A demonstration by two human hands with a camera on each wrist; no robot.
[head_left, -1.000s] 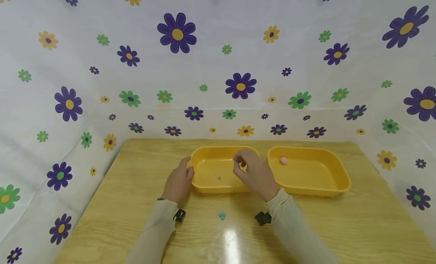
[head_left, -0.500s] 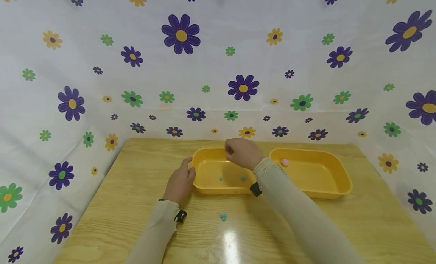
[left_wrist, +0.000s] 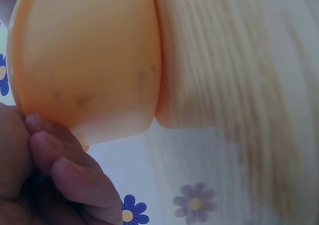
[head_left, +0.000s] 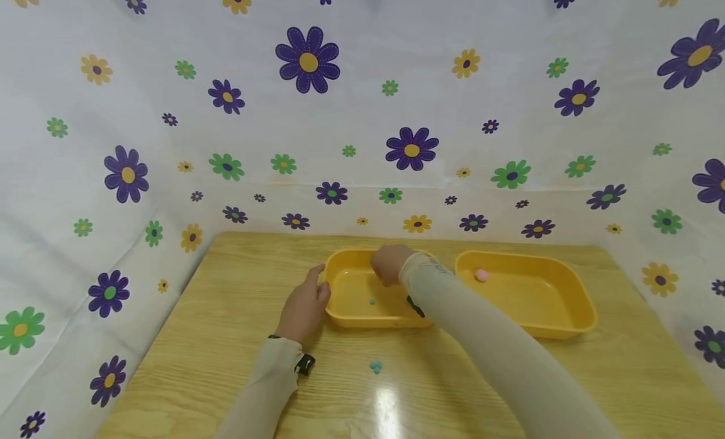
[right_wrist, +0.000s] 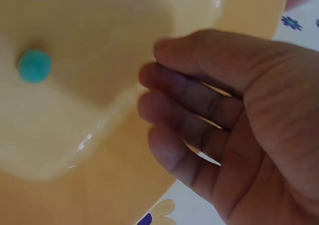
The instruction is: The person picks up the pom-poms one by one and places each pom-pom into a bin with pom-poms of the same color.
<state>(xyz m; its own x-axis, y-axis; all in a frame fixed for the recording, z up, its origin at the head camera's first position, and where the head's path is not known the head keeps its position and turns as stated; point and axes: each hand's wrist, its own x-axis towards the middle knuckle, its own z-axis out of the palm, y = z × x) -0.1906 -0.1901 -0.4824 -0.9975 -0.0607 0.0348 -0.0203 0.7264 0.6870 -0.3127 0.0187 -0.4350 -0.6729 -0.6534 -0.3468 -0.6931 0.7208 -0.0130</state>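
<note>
My left hand (head_left: 303,307) grips the left end of a yellow plastic tray (head_left: 376,322), fingertips at its rim in the left wrist view. Inside this tray, a small turquoise ball (head_left: 372,301) lies on the floor. My right hand (head_left: 391,263) reaches into the tray near its far side, partly hidden by its own sleeve. Seen from the right wrist, its fingers (right_wrist: 167,148) are loosely bent together with nothing showing between them, and a turquoise ball (right_wrist: 35,65) rests apart from them on the tray floor.
A second yellow tray (head_left: 557,333) stands to the right, with a pink ball (head_left: 481,275) in its far left corner. Three turquoise balls (head_left: 376,366) sit clustered on the wooden table (head_left: 238,363) in front. A flowered cloth (head_left: 362,112) hangs behind and at both sides.
The right hand pinched a turquoise ball, then a second ball showed in the left tray. That hand has since moved to the far side and down into the tray. The left hand stayed put.
</note>
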